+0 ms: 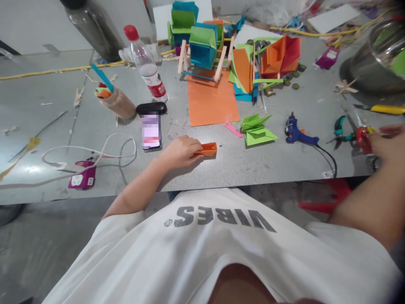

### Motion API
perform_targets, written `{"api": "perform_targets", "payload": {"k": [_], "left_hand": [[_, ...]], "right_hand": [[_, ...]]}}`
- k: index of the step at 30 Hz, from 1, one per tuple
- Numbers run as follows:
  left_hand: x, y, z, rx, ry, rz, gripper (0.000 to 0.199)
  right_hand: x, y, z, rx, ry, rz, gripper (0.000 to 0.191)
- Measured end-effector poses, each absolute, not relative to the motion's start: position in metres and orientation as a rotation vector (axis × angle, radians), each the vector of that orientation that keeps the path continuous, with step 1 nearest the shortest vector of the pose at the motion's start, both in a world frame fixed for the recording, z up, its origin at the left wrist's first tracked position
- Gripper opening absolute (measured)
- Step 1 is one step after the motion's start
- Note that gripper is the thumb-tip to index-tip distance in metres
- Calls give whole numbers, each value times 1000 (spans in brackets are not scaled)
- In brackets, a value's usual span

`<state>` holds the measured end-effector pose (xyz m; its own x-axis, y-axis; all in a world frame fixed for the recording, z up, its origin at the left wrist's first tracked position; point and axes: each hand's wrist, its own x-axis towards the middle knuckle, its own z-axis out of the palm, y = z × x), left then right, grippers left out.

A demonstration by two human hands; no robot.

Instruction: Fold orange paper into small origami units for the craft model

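My left hand is closed on a small folded strip of orange paper, which rests on the grey table near its front edge. At the far right, my right hand has its fingers at the red handles of a pair of scissors, with the blades pointing away from me. Beside the scissors lie teal-handled pliers. A blue glue gun sits between the hands, and left of it stands a folded piece of green paper. A small pink cutter lies next to that.
Behind are an orange sheet, a paper-and-stick wheel model and more folded orange paper. Toward the left stand a phone, a bottle and a cup. A white cable loops there. A metal pot is at right.
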<state>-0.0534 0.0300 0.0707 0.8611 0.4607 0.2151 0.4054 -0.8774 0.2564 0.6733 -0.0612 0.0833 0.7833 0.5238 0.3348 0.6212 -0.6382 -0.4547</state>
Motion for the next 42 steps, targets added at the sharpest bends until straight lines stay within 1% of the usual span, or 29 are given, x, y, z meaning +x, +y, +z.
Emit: {"api": "perform_targets", "payload": {"k": [1, 2, 4, 5, 6, 8, 9, 10, 12, 14, 16, 19, 21, 27, 30, 33, 34, 37, 38, 42], "left_hand": [[-53, 30, 70, 2839, 660, 404, 36], [-53, 29, 70, 2839, 661, 407, 35], [-52, 28, 70, 2829, 677, 424, 34], [-51, 27, 70, 2820, 694, 438, 34], [-50, 26, 69, 2807, 713, 455, 33], [-48, 24, 68, 2781, 747, 487, 32], [-47, 23, 67, 2771, 759, 496, 32], [-46, 23, 66, 2766, 766, 501, 33], [-45, 21, 63, 2763, 767, 504, 35], [-45, 21, 59, 2753, 765, 519, 36], [-45, 21, 57, 2731, 756, 553, 35], [-46, 22, 54, 2698, 758, 592, 33], [-47, 23, 54, 2700, 773, 583, 32], [-49, 23, 54, 2742, 742, 601, 30], [-49, 24, 54, 2656, 738, 685, 27], [-51, 24, 53, 2490, 771, 795, 18], [-52, 25, 53, 2416, 782, 831, 21], [-53, 26, 48, 2150, 829, 970, 41], [-53, 27, 45, 2050, 849, 1023, 41], [-46, 32, 32, 1650, 903, 1138, 19]], "right_hand": [[656, -56, 88, -2488, -773, -240, 30], [635, -50, 94, -2487, -804, -251, 30], [580, -38, 106, -2324, -1049, -242, 44], [548, -33, 111, -2241, -1139, -231, 46], [514, -29, 116, -2125, -1262, -183, 41], [444, -24, 122, -1676, -1743, 11, 21], [409, -22, 123, -1455, -1950, 115, 17], [376, -20, 122, -1265, -2124, 218, 22], [318, -16, 112, -1050, -2369, 411, 32], [275, -10, 95, -965, -2529, 480, 31], [251, -4, 75, -963, -2551, 515, 33], [241, 2, 51, -984, -2480, 521, 34], [245, 3, 44, -995, -2453, 497, 35], [258, 1, 44, -969, -2435, 438, 40], [260, 2, 45, -1015, -2400, 448, 38], [261, 2, 44, -1056, -2314, 470, 34], [262, 2, 44, -1060, -2274, 477, 33], [260, 0, 45, -1099, -2120, 484, 32], [259, -1, 46, -1124, -2068, 483, 31], [253, -6, 49, -1224, -1931, 490, 30]]}}
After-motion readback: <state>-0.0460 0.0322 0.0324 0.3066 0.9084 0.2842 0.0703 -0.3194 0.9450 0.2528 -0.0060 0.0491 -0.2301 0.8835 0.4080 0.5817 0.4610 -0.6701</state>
